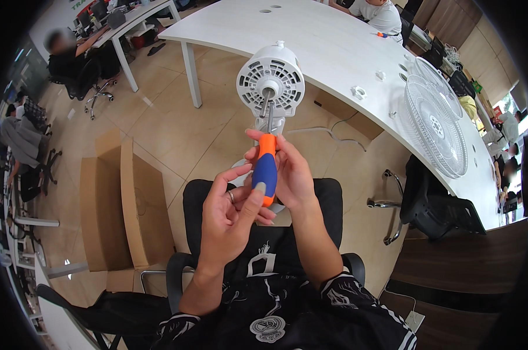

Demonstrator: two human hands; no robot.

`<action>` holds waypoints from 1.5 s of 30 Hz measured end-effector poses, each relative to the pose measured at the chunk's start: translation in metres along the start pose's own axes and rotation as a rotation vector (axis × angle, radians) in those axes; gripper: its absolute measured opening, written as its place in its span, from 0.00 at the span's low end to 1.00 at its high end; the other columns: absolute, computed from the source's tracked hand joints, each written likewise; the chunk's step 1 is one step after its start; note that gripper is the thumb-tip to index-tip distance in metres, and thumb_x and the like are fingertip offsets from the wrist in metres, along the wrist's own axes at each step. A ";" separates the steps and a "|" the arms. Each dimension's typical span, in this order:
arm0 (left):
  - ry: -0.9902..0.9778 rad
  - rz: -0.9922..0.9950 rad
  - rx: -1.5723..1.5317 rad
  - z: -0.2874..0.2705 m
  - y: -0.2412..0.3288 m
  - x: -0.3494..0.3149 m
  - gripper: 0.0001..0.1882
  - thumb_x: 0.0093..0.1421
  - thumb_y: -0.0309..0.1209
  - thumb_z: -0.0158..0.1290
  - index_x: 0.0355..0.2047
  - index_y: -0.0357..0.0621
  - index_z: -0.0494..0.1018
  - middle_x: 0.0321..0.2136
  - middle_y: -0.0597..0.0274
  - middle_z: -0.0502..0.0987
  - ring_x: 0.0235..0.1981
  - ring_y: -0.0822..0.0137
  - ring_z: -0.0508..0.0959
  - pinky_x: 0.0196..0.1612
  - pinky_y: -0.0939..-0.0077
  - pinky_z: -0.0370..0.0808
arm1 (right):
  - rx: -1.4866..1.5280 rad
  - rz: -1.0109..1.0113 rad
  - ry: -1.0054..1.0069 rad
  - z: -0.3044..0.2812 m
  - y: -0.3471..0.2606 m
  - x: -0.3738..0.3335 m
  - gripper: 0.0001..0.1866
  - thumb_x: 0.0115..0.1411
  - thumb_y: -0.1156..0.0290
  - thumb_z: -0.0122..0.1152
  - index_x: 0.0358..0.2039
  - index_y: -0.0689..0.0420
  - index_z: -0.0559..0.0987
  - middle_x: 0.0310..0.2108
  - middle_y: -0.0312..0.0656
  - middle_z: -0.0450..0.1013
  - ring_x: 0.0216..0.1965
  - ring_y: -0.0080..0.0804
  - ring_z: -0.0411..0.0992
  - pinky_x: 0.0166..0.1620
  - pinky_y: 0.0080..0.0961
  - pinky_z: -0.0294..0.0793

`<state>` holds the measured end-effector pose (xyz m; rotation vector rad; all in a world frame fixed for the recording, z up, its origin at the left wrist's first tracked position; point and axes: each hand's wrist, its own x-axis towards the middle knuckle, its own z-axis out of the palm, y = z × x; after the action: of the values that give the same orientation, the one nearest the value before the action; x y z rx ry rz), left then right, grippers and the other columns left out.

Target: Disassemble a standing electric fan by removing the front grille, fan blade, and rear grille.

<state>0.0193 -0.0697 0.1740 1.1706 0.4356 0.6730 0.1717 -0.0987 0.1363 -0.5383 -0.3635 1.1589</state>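
A screwdriver (265,173) with an orange and blue handle is held between my two hands, its metal shaft pointing away from me. My left hand (224,220) has its thumb against the lower part of the handle, fingers curled beneath. Around the upper part close the fingers of my right hand (294,172). Just beyond is the white motor housing of a fan (257,58), its slotted front and metal spindle facing me. The screwdriver shaft overlaps the area beside the spindle; whether its tip touches anything cannot be told. Part of the fan's stand is hidden behind my hands.
Two white wire fan grilles (433,125) lie on the long white table (328,44) to the right, near small white parts (359,92). An opened cardboard box (127,210) stands on the floor at left. Office chairs (436,201) surround me; other people sit farther off.
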 end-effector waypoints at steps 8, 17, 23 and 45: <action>0.097 0.183 0.303 -0.002 -0.009 0.000 0.20 0.68 0.34 0.49 0.54 0.33 0.63 0.39 0.44 0.78 0.27 0.68 0.79 0.34 0.77 0.79 | -0.174 -0.068 0.013 -0.006 0.012 0.010 0.18 0.67 0.62 0.56 0.49 0.63 0.74 0.31 0.33 0.75 0.28 0.14 0.71 0.37 0.14 0.71; 0.207 0.008 0.305 -0.006 -0.005 0.004 0.20 0.70 0.41 0.45 0.48 0.33 0.66 0.23 0.54 0.80 0.18 0.76 0.76 0.23 0.86 0.72 | -0.110 -0.004 -0.016 0.004 0.005 0.003 0.16 0.67 0.63 0.55 0.49 0.61 0.73 0.32 0.34 0.75 0.33 0.18 0.73 0.44 0.21 0.73; 0.184 -0.086 0.325 -0.018 -0.007 0.011 0.23 0.67 0.41 0.52 0.50 0.32 0.67 0.23 0.58 0.78 0.21 0.76 0.77 0.28 0.84 0.75 | -0.144 -0.055 -0.011 -0.007 0.015 0.008 0.14 0.67 0.63 0.56 0.47 0.60 0.73 0.36 0.36 0.76 0.35 0.20 0.75 0.44 0.22 0.74; 0.280 0.247 0.548 -0.004 -0.007 0.011 0.18 0.64 0.37 0.56 0.45 0.33 0.73 0.29 0.55 0.79 0.25 0.75 0.77 0.29 0.82 0.75 | -0.097 -0.074 0.056 -0.006 0.027 0.009 0.12 0.67 0.65 0.55 0.45 0.60 0.72 0.38 0.49 0.77 0.38 0.29 0.79 0.43 0.24 0.80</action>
<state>0.0266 -0.0608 0.1665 1.6727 0.7499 0.9744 0.1578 -0.0832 0.1162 -0.6359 -0.3902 1.0565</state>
